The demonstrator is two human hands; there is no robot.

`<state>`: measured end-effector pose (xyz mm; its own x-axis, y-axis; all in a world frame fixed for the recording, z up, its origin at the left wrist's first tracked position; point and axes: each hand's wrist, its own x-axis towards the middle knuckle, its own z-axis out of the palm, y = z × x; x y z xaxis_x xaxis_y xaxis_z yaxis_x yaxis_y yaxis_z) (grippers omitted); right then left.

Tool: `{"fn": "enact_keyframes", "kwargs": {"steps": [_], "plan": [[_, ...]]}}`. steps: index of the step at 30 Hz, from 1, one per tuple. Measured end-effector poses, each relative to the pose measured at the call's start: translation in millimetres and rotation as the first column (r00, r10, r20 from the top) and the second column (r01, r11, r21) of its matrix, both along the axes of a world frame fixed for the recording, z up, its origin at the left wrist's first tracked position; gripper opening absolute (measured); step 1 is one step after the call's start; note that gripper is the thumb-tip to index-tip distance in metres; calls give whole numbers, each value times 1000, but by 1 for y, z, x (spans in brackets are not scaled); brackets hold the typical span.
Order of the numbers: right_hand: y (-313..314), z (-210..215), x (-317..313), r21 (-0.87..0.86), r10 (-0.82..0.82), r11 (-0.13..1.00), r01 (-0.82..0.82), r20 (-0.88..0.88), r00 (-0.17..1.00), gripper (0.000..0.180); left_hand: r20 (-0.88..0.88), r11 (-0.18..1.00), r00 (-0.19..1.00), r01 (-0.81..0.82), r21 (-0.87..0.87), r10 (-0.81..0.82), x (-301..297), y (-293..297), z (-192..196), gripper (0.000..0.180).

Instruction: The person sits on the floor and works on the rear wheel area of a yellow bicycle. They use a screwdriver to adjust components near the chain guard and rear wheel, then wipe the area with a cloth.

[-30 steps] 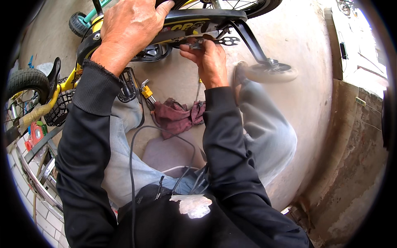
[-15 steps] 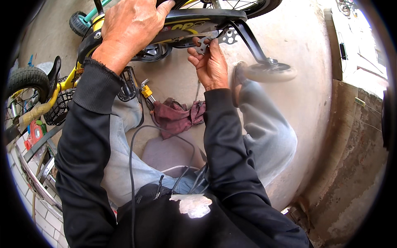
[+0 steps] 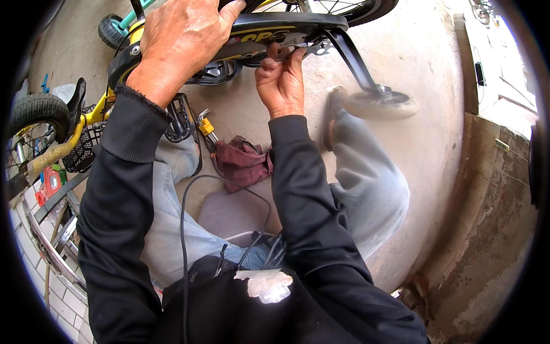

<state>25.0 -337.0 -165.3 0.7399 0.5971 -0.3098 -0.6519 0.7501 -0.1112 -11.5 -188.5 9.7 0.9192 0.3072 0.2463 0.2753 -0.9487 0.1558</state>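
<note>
A small yellow and black bicycle with a black chain guard [image 3: 269, 24] fills the top of the view. My left hand [image 3: 180, 43] is closed over it at the upper left, thumb against the rear tyre; its fingertips are hidden past the upper edge. Below the guard's right part, my right hand [image 3: 282, 86] pinches a flat metal multi-hole wrench [image 3: 321, 48] between thumb and fingers. The wrench's far end lies close to the black bracket [image 3: 349, 57] of a training wheel [image 3: 382, 105]. Whether the wrench sits on a nut, I cannot tell.
A yellow-holdered hex key set [image 3: 207, 127] and a dark red cloth [image 3: 240, 163] lie on the floor between my legs. A pedal [image 3: 180, 117] hangs near my left wrist. Another wheel [image 3: 37, 117] and a black basket [image 3: 83, 143] stand at left. A rough wall [image 3: 487, 218] rises at right.
My right hand has moved slightly left and up, and the wrench has tilted from broad side to nearly edge-on by the bracket. The left hand keeps its place.
</note>
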Motion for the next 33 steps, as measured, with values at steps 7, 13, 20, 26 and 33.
{"fn": "enact_keyframes", "kwargs": {"steps": [7, 13, 20, 26, 33], "plan": [[4, -9, 1, 93, -4, 996, 3, 11, 1000, 35, -17, 1000, 1000, 0, -1, 0, 0, 4, -5, 36], [-6, -25, 2, -30, -4, 1000, 4, -18, 1000, 41, -38, 1000, 999, 3, 1, -3, 1, 7, -9, 41], [-8, -29, 3, -121, -12, 993, 11, -13, 1000, 40, -23, 1000, 1000, 15, 8, -14, 0, 8, -11, 42], [-33, -41, 15, -223, -9, 975, 11, 13, 1000, 39, -38, 1000, 999, 20, -4, -20, 0, 9, -9, 42], [-42, -42, 15, -347, -51, 936, 57, 26, 998, 36, -19, 1000, 1000, 9, 10, -9, 0, 8, -10, 43]]}}
